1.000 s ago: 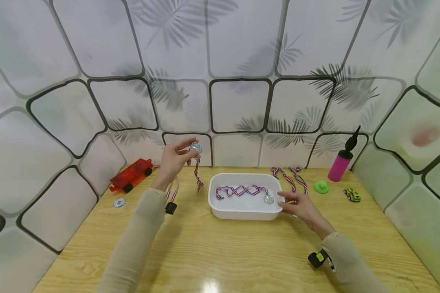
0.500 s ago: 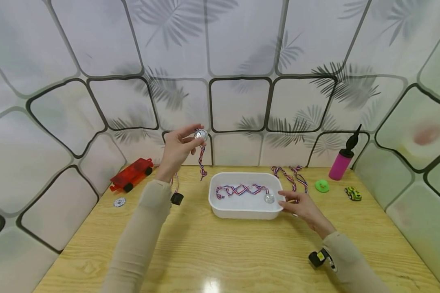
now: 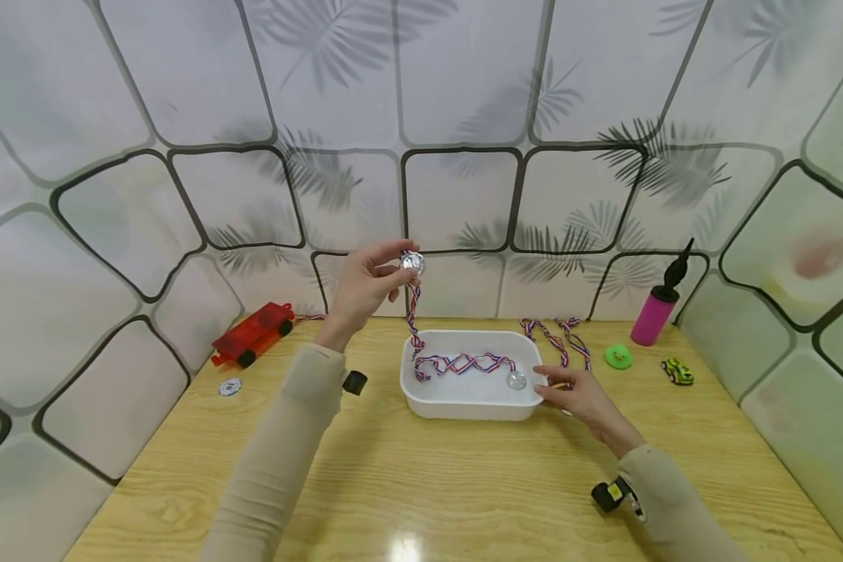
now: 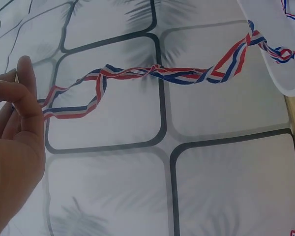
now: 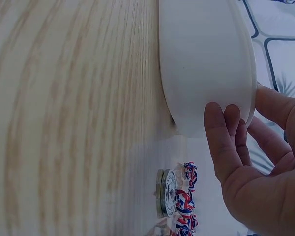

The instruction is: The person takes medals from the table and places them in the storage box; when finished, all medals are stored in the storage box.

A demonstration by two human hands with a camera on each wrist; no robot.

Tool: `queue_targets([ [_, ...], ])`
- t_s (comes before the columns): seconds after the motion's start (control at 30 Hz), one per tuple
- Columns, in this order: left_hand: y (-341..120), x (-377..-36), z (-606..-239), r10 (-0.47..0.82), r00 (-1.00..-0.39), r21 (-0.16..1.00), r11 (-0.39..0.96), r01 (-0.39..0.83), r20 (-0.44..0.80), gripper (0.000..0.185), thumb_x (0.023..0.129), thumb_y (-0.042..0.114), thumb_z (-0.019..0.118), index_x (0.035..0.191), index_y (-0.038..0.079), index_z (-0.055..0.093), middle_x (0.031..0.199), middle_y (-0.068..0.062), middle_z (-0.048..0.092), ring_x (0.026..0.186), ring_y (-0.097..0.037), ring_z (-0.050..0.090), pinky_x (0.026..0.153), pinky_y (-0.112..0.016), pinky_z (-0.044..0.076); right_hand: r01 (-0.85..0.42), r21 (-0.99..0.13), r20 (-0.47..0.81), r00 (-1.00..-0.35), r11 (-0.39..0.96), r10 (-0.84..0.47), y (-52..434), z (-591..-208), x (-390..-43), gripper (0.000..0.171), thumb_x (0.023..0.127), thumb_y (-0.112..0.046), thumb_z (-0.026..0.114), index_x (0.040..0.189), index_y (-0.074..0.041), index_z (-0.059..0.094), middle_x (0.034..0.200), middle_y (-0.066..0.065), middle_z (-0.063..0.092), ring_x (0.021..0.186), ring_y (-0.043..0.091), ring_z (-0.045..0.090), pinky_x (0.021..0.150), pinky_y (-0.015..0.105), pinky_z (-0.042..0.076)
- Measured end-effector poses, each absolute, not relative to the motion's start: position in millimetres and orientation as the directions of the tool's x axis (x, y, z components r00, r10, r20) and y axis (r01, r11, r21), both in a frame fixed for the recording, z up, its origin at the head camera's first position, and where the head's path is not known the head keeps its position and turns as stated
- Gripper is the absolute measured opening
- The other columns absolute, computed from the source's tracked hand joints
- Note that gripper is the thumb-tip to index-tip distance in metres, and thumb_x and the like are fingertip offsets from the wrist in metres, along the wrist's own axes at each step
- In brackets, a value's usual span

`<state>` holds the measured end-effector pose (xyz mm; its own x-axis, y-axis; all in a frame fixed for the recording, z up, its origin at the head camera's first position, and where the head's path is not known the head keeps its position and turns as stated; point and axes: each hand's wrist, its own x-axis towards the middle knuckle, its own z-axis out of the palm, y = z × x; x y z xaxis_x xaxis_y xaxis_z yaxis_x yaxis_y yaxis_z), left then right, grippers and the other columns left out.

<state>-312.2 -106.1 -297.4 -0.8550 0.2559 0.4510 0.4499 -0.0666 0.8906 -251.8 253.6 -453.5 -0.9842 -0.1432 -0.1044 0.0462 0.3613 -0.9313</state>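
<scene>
My left hand (image 3: 365,289) is raised behind the table and pinches a silver medal (image 3: 412,263). Its red, white and blue ribbon (image 3: 414,320) hangs down to the left end of a white tub (image 3: 471,406). In the left wrist view the ribbon (image 4: 177,73) runs from my fingers (image 4: 19,93) to the tub's rim (image 4: 280,54); the medal is hidden there. A second medal (image 3: 515,380) lies in the tub with its ribbon (image 3: 464,363). My right hand (image 3: 576,394) holds the tub's right corner, fingers (image 5: 221,132) on its wall (image 5: 201,64).
More striped ribbons (image 3: 558,339) lie behind the tub, and another medal (image 5: 169,192) lies beside my right hand. A red toy car (image 3: 250,334) and a white chip (image 3: 229,387) are at the left. A pink pump (image 3: 653,312), green duck (image 3: 616,357) and small car (image 3: 676,372) are at the right.
My left hand has carried the medal up and to the right, so its ribbon now hangs over the tub's left end. The right hand has stayed on the tub.
</scene>
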Motion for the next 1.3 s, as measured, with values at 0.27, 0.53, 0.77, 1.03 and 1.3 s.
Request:
queue_targets([
  [0.27, -102.6, -317.6, -317.5, 0.290, -0.887, 0.922, 0.040, 0.385, 0.358, 0.042, 0.090, 0.004, 0.069, 0.131, 0.007, 0.062, 0.126, -0.018, 0.065, 0.069, -0.013, 0.069, 0.046, -0.021, 0.043, 0.044, -0.920, -0.107, -0.984, 0.388, -0.143, 253.4, -451.3, -251.3, 0.054, 0.093, -0.017, 0.069, 0.140, 0.001, 0.051, 0.115, 0.016, 0.048, 0.093, 0.016, 0.055, 0.079, 0.024, 0.058],
  [0.53, -91.9, -322.2, -336.5, 0.339, -0.877, 0.917, 0.087, 0.390, 0.341, 0.042, 0.090, 0.000, 0.068, 0.131, 0.004, 0.062, 0.127, -0.017, 0.064, 0.069, -0.013, 0.068, 0.046, -0.020, 0.040, 0.037, -0.914, -0.104, -0.984, 0.404, -0.145, 254.4, -450.5, -250.9, 0.054, 0.093, -0.018, 0.068, 0.141, 0.000, 0.051, 0.117, 0.017, 0.049, 0.092, 0.016, 0.055, 0.076, 0.024, 0.058],
  [0.77, -76.0, -326.6, -351.4, 0.393, -0.870, 0.928, 0.095, 0.360, 0.298, 0.041, 0.088, -0.002, 0.068, 0.128, 0.001, 0.062, 0.124, -0.021, 0.065, 0.066, -0.010, 0.067, 0.044, -0.021, 0.041, 0.041, -0.917, -0.107, -0.984, 0.396, -0.145, 254.1, -449.6, -250.1, 0.054, 0.093, -0.018, 0.068, 0.141, 0.000, 0.050, 0.117, 0.017, 0.049, 0.092, 0.016, 0.056, 0.078, 0.027, 0.058],
  [1.03, -54.7, -328.3, -368.2, 0.426, -0.874, 0.921, 0.192, 0.340, 0.234, 0.039, 0.089, 0.004, 0.070, 0.127, 0.009, 0.064, 0.125, -0.012, 0.066, 0.069, -0.013, 0.065, 0.047, -0.020, 0.042, 0.045, -0.916, -0.110, -0.984, 0.400, -0.140, 253.5, -449.7, -249.8, 0.054, 0.093, -0.018, 0.068, 0.141, 0.000, 0.050, 0.117, 0.017, 0.049, 0.092, 0.016, 0.055, 0.078, 0.026, 0.058],
  [1.3, -38.2, -330.0, -388.2, 0.463, -0.874, 0.933, 0.229, 0.277, 0.146, 0.041, 0.091, 0.005, 0.068, 0.131, 0.008, 0.062, 0.120, -0.012, 0.068, 0.087, -0.034, 0.070, 0.051, -0.021, 0.047, 0.038, -0.909, -0.102, -0.986, 0.416, -0.134, 253.5, -450.4, -249.4, 0.053, 0.093, -0.019, 0.069, 0.140, 0.000, 0.052, 0.116, 0.016, 0.050, 0.090, 0.016, 0.053, 0.068, 0.023, 0.054],
])
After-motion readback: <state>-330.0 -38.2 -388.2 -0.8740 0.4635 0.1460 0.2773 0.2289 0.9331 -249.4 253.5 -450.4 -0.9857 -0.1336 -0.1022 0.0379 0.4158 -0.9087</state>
